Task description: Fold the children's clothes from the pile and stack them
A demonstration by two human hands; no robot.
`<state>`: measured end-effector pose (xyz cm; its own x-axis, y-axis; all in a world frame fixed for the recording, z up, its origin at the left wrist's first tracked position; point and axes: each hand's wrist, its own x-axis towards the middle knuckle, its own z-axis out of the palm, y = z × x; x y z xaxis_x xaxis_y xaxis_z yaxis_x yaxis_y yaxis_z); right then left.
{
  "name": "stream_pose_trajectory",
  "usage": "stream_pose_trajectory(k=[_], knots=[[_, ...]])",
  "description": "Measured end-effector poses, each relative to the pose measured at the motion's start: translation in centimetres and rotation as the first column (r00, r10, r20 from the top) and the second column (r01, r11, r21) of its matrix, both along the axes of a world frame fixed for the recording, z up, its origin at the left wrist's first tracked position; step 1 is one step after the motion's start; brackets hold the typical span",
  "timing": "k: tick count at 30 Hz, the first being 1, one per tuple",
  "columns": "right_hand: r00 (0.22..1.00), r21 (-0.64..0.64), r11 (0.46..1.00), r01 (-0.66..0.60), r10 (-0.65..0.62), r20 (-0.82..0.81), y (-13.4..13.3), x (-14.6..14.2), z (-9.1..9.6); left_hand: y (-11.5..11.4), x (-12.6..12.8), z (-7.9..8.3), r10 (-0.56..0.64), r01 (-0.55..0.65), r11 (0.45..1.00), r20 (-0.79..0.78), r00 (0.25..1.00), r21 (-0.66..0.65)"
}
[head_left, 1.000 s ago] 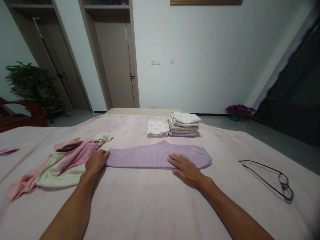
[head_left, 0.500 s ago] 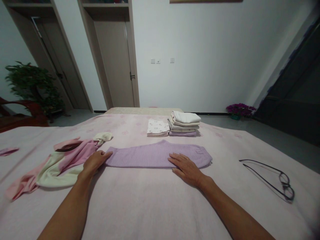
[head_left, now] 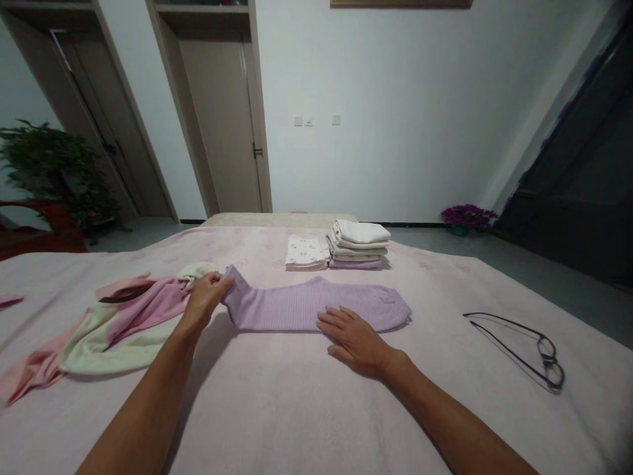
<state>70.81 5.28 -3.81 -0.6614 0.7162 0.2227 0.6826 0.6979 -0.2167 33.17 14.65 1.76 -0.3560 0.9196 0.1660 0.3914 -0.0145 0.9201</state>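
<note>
A lilac ribbed garment (head_left: 316, 305), folded into a long strip, lies across the pale pink bedspread (head_left: 297, 409). My left hand (head_left: 204, 298) grips its left end and holds that end lifted off the bed. My right hand (head_left: 353, 340) lies flat with fingers spread, pressing on the near edge of the strip right of its middle. An unfolded pink and cream garment (head_left: 103, 323) lies crumpled just left of my left hand.
Two stacks of folded clothes, a small white one (head_left: 305, 252) and a taller one (head_left: 359, 244), sit further back on the bed. A pair of glasses (head_left: 519, 346) lies at the right. Beyond are doors, a plant (head_left: 54, 171) at left and purple flowers (head_left: 467, 216) on the floor.
My left hand has closed on the left end of the lilac garment and raised it off the bed, moving it rightward. My right hand has stayed flat on the garment.
</note>
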Motion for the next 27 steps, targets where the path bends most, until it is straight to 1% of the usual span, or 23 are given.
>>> stream_pose_trajectory(k=[2,3,5,6,7,8,9,10,11,12,13,14,15,16,17,18,20,22,23,24,25,26,27], knots=[[0.999,-0.050,0.999,-0.011,0.010,-0.039,-0.1,-0.4,-0.2,-0.2,2.4,0.7,-0.080,0.079,0.996,0.036,0.996,0.034],[0.996,-0.063,0.998,-0.002,-0.003,-0.084,-0.1,-0.6,-0.4,-0.4,3.7,1.0,-0.129,0.127,0.991,0.054,0.990,0.044],[0.971,-0.086,0.995,0.040,-0.059,-0.233,0.1,-0.7,-0.7,-0.7,6.6,1.2,-0.201,0.197,0.979,0.069,0.977,0.059],[0.938,-0.119,0.990,0.070,-0.106,-0.330,0.3,-0.8,-0.8,-0.8,8.1,1.2,-0.233,0.230,0.971,0.058,0.971,0.067],[0.883,-0.181,0.978,0.100,-0.171,-0.437,0.5,-0.8,-0.8,-1.0,9.7,1.1,-0.264,0.260,0.962,0.031,0.964,0.080],[0.803,-0.276,0.954,0.112,-0.251,-0.540,0.7,-0.9,-0.7,-1.3,11.3,0.9,-0.290,0.289,0.953,-0.005,0.957,0.094],[0.702,-0.392,0.915,0.093,-0.339,-0.626,0.9,-0.9,-0.6,-1.5,12.9,0.7,-0.311,0.314,0.943,-0.044,0.949,0.106],[0.589,-0.505,0.862,0.036,-0.427,-0.687,1.1,-1.0,-0.4,-1.9,14.5,0.4,-0.330,0.337,0.934,-0.080,0.941,0.114],[0.477,-0.594,0.803,-0.052,-0.503,-0.721,1.3,-1.1,-0.3,-2.2,15.9,0.0,-0.347,0.360,0.926,-0.113,0.931,0.117],[0.380,-0.650,0.744,-0.153,-0.563,-0.734,1.4,-1.2,-0.1,-2.6,17.3,-0.4,-0.366,0.382,0.917,-0.142,0.920,0.113],[0.308,-0.676,0.693,-0.251,-0.604,-0.735,1.5,-1.2,0.0,-3.1,18.4,-0.9,-0.388,0.408,0.907,-0.169,0.906,0.102],[0.264,-0.684,0.650,-0.332,-0.632,-0.729,1.6,-1.2,0.0,-3.5,19.4,-1.4,-0.421,0.442,0.893,-0.191,0.887,0.083],[0.242,-0.686,0.613,-0.392,-0.651,-0.720,1.6,-1.2,0.1,-3.9,20.2,-1.9,-0.464,0.484,0.873,-0.203,0.862,0.057],[0.231,-0.687,0.586,-0.430,-0.664,-0.711,1.6,-1.1,0.1,-4.3,20.7,-2.5,-0.519,0.535,0.845,-0.202,0.830,0.027],[0.225,-0.687,0.570,-0.450,-0.673,-0.705,1.6,-1.0,0.0,-4.6,21.1,-3.0,-0.580,0.591,0.807,-0.185,0.793,0.004],[0.215,-0.686,0.570,-0.452,-0.677,-0.704,1.5,-0.9,0.0,-4.9,21.3,-3.6,-0.641,0.649,0.761,-0.156,0.751,-0.005],[0.215,-0.686,0.594,-0.422,-0.669,-0.711,1.4,-0.7,0.0,-5.3,21.4,-4.4,-0.745,0.747,0.664,-0.066,0.664,0.023],[0.236,-0.683,0.628,-0.373,-0.648,-0.724,1.4,-0.7,0.1,-5.6,20.9,-4.9,-0.821,0.818,0.571,0.034,0.570,0.072],[0.249,-0.685,0.642,-0.343,-0.641,-0.726,1.4,-0.8,0.1,-5.8,20.6,-5.0,-0.843,0.839,0.537,0.070,0.533,0.091],[0.253,-0.688,0.658,-0.307,-0.640,-0.725,1.4,-0.9,0.1,-5.9,20.1,-5.0,-0.855,0.849,0.518,0.080,0.512,0.106],[0.243,-0.689,0.674,-0.266,-0.645,-0.725,1.5,-1.0,0.2,-6.0,19.5,-4.9,-0.851,0.842,0.525,0.054,0.523,0.120],[0.220,-0.690,0.688,-0.224,-0.654,-0.724,1.6,-1.1,0.3,-6.2,18.8,-4.8,-0.827,0.820,0.556,-0.009,0.562,0.137],[0.190,-0.694,0.696,-0.182,-0.668,-0.720,1.7,-1.1,0.5,-6.4,18.0,-4.7,-0.779,0.782,0.602,-0.100,0.619,0.160]])
